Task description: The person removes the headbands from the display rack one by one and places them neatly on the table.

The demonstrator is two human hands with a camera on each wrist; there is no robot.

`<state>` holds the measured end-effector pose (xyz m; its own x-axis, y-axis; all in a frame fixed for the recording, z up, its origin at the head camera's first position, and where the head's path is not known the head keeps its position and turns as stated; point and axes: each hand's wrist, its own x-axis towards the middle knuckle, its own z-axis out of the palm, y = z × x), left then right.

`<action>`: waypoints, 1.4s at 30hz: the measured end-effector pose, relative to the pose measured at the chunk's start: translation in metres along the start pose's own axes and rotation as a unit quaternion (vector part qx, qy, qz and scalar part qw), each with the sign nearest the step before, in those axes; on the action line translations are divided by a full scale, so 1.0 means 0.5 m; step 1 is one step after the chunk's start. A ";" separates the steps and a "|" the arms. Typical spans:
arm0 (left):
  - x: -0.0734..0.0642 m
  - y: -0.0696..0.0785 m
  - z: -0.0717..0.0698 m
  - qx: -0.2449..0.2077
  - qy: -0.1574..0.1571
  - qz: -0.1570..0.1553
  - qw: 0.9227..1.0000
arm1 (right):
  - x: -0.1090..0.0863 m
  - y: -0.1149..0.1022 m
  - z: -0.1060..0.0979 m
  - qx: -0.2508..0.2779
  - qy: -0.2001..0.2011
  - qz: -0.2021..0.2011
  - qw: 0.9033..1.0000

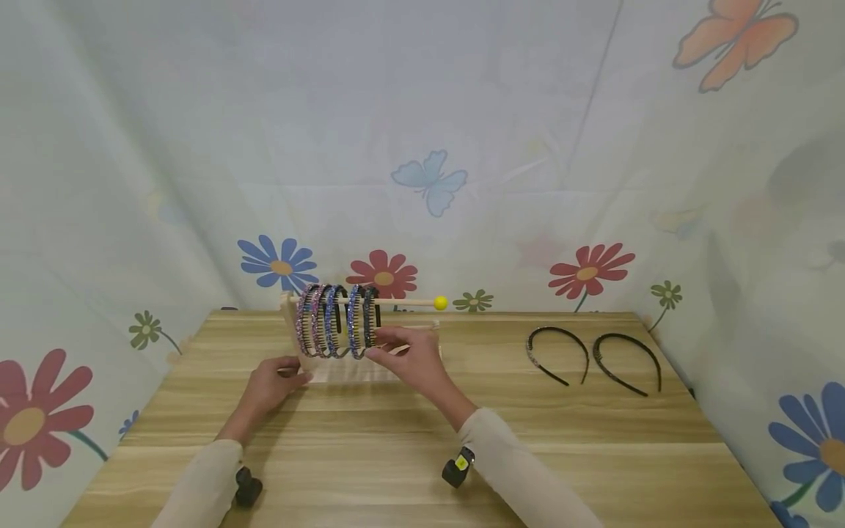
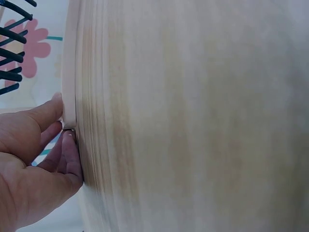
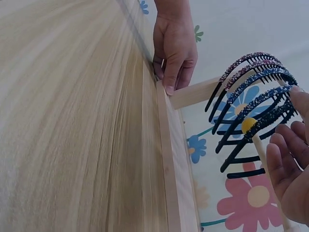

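A wooden headband stand is on the table, its horizontal rod ending in a yellow ball. Several headbands hang on the rod, sparkling with pink and blue stones, with a dark headband closest to the ball. My left hand pinches the near left corner of the stand's base; in the left wrist view its thumb and fingers meet around the base edge. With thumb and fingers, my right hand holds the dark headband by its lower side. The right wrist view cuts off part of that hand.
To the right on the wood-grain table lie two more headbands, a black one with pale stones and a dark one. Behind the table hangs a cloth printed with flowers and butterflies.
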<state>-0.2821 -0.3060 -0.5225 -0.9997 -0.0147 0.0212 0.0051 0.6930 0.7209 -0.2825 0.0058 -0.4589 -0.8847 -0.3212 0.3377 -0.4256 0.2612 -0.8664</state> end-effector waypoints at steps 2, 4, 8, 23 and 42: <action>0.001 0.000 0.001 0.001 0.000 0.002 1.000 | 0.001 0.000 0.004 -0.006 -0.001 -0.002 1.000; 0.002 -0.001 0.002 0.001 0.001 0.003 1.000 | 0.002 0.001 0.007 -0.015 0.001 -0.004 1.000; 0.003 -0.002 0.002 0.003 0.002 0.004 1.000 | 0.004 0.003 0.012 -0.029 0.002 -0.006 1.000; 0.002 -0.005 0.002 0.000 0.005 0.003 1.000 | 0.006 -0.009 0.013 -0.029 -0.005 -0.019 0.999; -0.001 -0.002 0.003 0.006 0.006 0.003 1.000 | -0.008 -0.019 -0.044 -0.040 0.040 -0.016 0.998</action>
<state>-0.2816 -0.3057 -0.5243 -0.9992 -0.0199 0.0342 0.0104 0.7013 0.7128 -0.2793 0.0248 -0.4438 -0.8814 -0.2576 0.3959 -0.4648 0.3242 -0.8239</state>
